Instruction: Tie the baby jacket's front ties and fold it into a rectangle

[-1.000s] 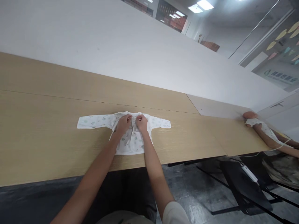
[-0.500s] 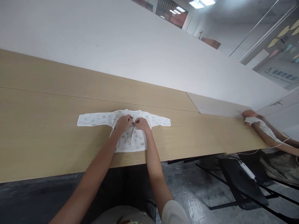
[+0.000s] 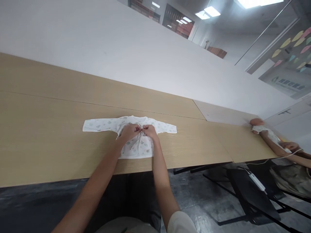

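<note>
A small white baby shirt (image 3: 126,152) with a scattered little print lies face up on the table, its sleeves spread to both sides. Over its chest, my left hand (image 3: 130,132) has thumb and fingers pinched together at the front opening. My right hand (image 3: 149,131) pinches from the other side, the fingertips of both hands almost meeting. The bit of the shirt between them, a tie or the edge, is too small to make out. A thin line runs down the front below the fingers.
The wood-coloured table (image 3: 48,142) runs along a white wall (image 3: 97,55). At the far right, another person's arms (image 3: 274,145) are by a doll (image 3: 256,122) in white clothes. A white power strip (image 3: 257,181) rests on a black folding chair (image 3: 252,194).
Both hands have shifted slightly down and right on the shirt, and the fingertips have come closer together. The view has tilted a little. At the right, the other person's hand has moved into sight.
</note>
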### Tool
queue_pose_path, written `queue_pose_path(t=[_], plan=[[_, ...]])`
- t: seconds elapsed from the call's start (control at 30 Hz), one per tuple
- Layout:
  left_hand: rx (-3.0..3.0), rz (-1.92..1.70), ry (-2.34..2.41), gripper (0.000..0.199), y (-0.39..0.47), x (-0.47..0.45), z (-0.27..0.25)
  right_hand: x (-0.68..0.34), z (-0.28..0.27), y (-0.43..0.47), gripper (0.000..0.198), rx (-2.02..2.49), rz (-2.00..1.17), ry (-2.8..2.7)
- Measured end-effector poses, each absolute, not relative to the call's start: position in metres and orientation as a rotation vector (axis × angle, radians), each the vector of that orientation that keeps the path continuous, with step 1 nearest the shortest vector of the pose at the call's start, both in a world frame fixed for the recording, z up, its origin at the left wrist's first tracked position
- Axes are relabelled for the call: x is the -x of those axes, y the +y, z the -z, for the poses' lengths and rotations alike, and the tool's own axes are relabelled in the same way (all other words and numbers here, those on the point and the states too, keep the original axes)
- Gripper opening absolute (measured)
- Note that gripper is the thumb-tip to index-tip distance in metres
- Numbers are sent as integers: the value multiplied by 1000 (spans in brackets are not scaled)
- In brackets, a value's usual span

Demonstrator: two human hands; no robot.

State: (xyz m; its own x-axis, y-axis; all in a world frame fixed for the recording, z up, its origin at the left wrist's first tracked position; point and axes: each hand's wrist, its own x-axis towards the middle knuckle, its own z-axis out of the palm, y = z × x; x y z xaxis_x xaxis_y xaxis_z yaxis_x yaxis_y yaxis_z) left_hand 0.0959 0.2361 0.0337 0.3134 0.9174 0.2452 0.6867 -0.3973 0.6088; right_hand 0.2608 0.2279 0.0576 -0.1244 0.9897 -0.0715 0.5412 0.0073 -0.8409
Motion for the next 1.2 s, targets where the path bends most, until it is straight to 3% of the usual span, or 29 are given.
queue_pose_path(t=[0.63,1.2], plan=[[-1989,-942,1357,29,239,-93,-30,-257,-61,228,10,1483,-1306,-1530],[-1908,-973,1397,27,236,-94,-39,-246,-52,230,7,1579,-1054,-1472]])
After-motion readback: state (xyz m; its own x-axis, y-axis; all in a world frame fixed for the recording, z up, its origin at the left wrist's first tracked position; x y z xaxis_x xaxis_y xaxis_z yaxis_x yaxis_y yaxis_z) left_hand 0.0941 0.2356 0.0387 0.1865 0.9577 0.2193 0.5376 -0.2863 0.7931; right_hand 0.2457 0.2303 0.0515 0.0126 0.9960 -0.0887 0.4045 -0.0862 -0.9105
